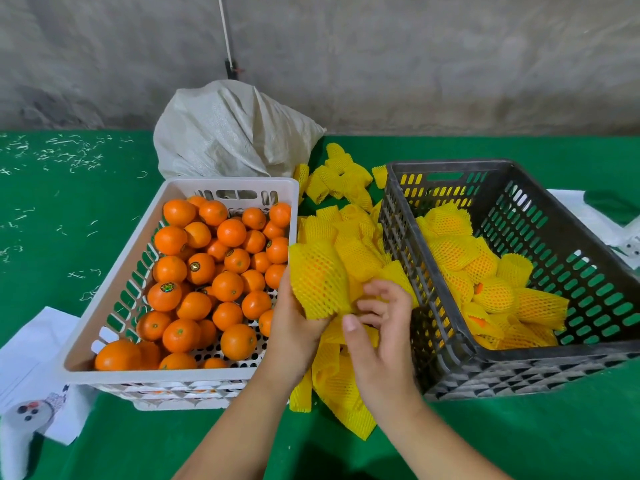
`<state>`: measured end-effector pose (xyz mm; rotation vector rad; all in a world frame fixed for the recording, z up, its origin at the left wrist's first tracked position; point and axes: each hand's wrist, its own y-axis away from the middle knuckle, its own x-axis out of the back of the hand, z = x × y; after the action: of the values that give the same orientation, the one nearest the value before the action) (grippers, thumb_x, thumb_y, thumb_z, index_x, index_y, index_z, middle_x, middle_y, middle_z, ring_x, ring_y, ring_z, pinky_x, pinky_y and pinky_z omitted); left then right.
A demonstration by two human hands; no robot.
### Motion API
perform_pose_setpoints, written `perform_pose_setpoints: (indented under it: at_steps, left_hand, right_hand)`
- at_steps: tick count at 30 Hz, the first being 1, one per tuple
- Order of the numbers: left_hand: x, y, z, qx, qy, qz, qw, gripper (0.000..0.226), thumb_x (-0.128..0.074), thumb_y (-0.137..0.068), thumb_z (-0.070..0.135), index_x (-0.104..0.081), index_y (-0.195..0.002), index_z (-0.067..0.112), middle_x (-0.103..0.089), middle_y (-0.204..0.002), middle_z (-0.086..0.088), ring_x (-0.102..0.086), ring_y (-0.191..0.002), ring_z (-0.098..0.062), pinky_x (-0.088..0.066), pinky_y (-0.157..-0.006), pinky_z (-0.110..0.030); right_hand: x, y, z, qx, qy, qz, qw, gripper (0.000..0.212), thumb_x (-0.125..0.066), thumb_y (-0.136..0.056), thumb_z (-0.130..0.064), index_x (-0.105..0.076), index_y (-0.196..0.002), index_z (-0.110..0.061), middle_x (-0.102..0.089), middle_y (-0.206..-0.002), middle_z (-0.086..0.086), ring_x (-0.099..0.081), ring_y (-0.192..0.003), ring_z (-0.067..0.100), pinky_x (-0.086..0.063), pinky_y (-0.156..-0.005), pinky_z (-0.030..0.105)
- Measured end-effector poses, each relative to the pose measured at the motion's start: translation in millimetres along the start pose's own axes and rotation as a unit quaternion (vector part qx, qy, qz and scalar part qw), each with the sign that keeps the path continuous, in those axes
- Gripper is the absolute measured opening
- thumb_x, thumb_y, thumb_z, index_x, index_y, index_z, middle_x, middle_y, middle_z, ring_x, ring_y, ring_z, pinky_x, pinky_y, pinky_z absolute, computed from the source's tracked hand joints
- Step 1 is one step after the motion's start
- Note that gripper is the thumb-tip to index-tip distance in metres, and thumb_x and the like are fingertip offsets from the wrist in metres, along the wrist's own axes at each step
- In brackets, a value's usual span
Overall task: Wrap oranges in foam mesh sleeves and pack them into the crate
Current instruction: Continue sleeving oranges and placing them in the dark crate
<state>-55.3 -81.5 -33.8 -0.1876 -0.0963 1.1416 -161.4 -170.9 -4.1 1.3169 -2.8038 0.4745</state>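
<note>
Now your left hand (294, 327) is gripping a yellow foam mesh sleeve (320, 278), stretched round what looks like an orange, above the sleeve pile (346, 372) between the white crate (114, 268) and the dark crate (568, 223) on the green worktop (69, 220). Your right hand (381, 327), fingers loosely curled, is touching the sleeve's lower edge.

Bright orange fruit (207, 278) in a white crate (114, 271) at nine o'clock; yellow netted sleeves (349, 258); dark grey crate (554, 209) at three; green cloth (69, 216).
</note>
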Motion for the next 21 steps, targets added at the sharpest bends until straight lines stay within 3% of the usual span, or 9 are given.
perform_pose_setpoints:
  at_steps: [2, 3, 6, 10, 12, 14, 17, 18, 21]
  left_hand:
    - [-3.5, 3.8, 2.8, -0.002, -0.011, -0.054, 0.998, 0.079, -0.078, -0.094, 0.028, -0.037, -0.161, 0.02, -0.055, -0.153, 0.007, -0.054, -0.139, -0.013, -0.05, -0.111, -0.033]
    - [-4.9, 5.4, 1.9, -0.012, -0.016, -0.073, 0.997, 0.07, -0.072, -0.099, 0.025, -0.038, -0.16, 0.019, -0.055, -0.154, 0.007, -0.053, -0.141, -0.014, -0.049, -0.112, -0.034]
    - [-6.6, 6.8, 0.6, -0.021, -0.04, -0.07, 0.997, 0.059, -0.068, -0.102, 0.024, -0.045, -0.157, 0.028, -0.057, -0.151, 0.015, -0.054, -0.139, -0.007, -0.049, -0.108, -0.022]
    - [-10.7, 7.1, 2.6, -0.002, -0.062, -0.058, 0.996, 0.062, -0.072, -0.099, 0.024, -0.046, -0.155, 0.03, -0.058, -0.143, 0.029, -0.056, -0.131, 0.005, -0.049, -0.1, -0.012]
    - [-12.5, 7.4, 3.9, 0.006, -0.057, -0.042, 0.997, 0.065, -0.074, -0.097, 0.022, -0.045, -0.155, 0.025, -0.06, -0.139, 0.03, -0.056, -0.128, 0.009, -0.048, -0.098, -0.009]
    - [-14.4, 8.5, 5.3, 0.009, -0.042, -0.031, 0.999, 0.065, -0.073, -0.096, 0.01, -0.042, -0.153, 0.018, -0.061, -0.135, 0.023, -0.058, -0.122, 0.013, -0.049, -0.095, -0.008]
    - [-13.1, 13.5, 7.0, 0.008, -0.041, -0.086, 0.995, 0.077, -0.073, -0.095, 0.003, -0.028, -0.156, 0.016, -0.053, -0.145, 0.01, -0.057, -0.128, 0.005, -0.051, -0.103, -0.019]
    - [-11.9, 14.9, 7.0, 0.005, -0.061, -0.126, 0.99, 0.085, -0.074, -0.095, 0.007, -0.021, -0.16, 0.019, -0.049, -0.151, 0.008, -0.052, -0.136, 0.001, -0.049, -0.109, -0.024]
    - [-0.3, 10.0, 4.3, -0.003, -0.143, -0.199, 0.97, 0.099, -0.079, -0.094, 0.033, -0.011, -0.165, 0.037, -0.035, -0.157, 0.013, -0.048, -0.138, -0.009, -0.045, -0.114, -0.031]
  right_hand:
    - [-1.2, -8.1, -5.3, -0.027, 0.065, -0.075, 0.995, 0.084, -0.067, -0.084, -0.062, -0.018, -0.151, -0.05, -0.024, -0.152, -0.032, -0.028, -0.145, 0.002, -0.037, -0.11, 0.025]
    - [-2.6, -11.1, -6.5, -0.032, 0.097, -0.109, 0.989, 0.089, -0.066, -0.088, -0.06, -0.006, -0.154, -0.054, -0.012, -0.152, -0.04, -0.016, -0.147, -0.005, -0.03, -0.114, 0.025]
    - [-7.5, -10.2, -1.3, -0.059, 0.105, -0.129, 0.984, 0.088, -0.055, -0.101, -0.043, 0.015, -0.153, -0.055, -0.005, -0.153, -0.035, -0.012, -0.143, -0.011, -0.023, -0.12, 0.025]
    - [-9.4, -4.0, 7.2, -0.08, 0.096, -0.131, 0.983, 0.087, -0.048, -0.105, -0.038, 0.024, -0.148, -0.06, 0.009, -0.148, -0.049, -0.004, -0.14, -0.024, -0.019, -0.11, 0.003]
    - [-7.7, -5.8, 9.5, -0.103, 0.066, -0.136, 0.983, 0.087, -0.05, -0.104, -0.038, 0.021, -0.149, -0.06, 0.003, -0.155, -0.043, -0.01, -0.141, -0.023, -0.024, -0.108, 0.004]
    - [-6.5, -8.1, 10.1, -0.157, -0.028, -0.132, 0.978, 0.092, -0.063, -0.099, -0.038, 0.008, -0.155, -0.055, -0.018, -0.159, -0.033, -0.029, -0.138, -0.02, -0.037, -0.105, 0.008]
    - [-7.2, -10.5, 9.3, -0.193, -0.081, -0.115, 0.971, 0.087, -0.081, -0.084, -0.042, -0.02, -0.145, -0.056, -0.043, -0.129, -0.048, -0.046, -0.108, -0.032, -0.044, -0.079, -0.002]
    - [-5.9, -13.0, 9.4, -0.197, -0.071, -0.096, 0.973, 0.085, -0.083, -0.083, -0.04, -0.024, -0.144, -0.053, -0.046, -0.127, -0.045, -0.049, -0.106, -0.03, -0.045, -0.076, -0.001]
    - [11.3, -36.8, 2.4, -0.238, -0.046, -0.049, 0.969, 0.088, -0.083, -0.082, -0.04, -0.032, -0.153, -0.036, -0.056, -0.134, -0.016, -0.062, -0.11, 0.002, -0.052, -0.077, 0.018]
